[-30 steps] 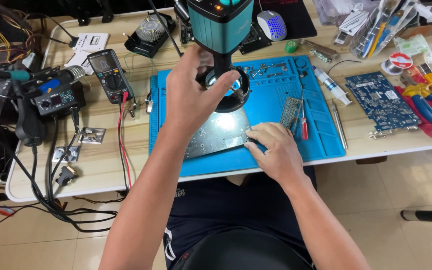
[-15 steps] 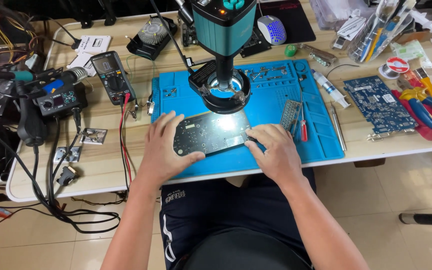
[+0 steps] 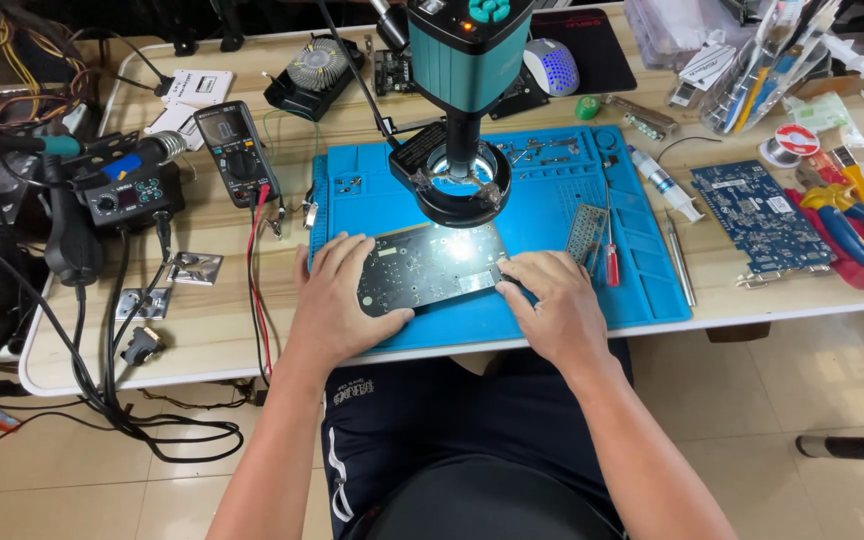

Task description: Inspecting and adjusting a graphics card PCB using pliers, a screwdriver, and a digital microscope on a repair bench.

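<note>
A board (image 3: 432, 268) lies on a mat (image 3: 642, 290) on the surface (image 3: 212, 330), under the microscope (image 3: 464, 90). The left hand (image 3: 337, 300) rests on the board's left end, the right hand (image 3: 552, 305) at its right end. A multimeter (image 3: 232, 150) lies left of the mat, a second board (image 3: 762, 215) right of it, a mouse (image 3: 550, 65) behind it.

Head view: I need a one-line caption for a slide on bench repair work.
Both hands, left hand and right hand, rest on a dark circuit board lying on a blue mat under a teal microscope.
</note>
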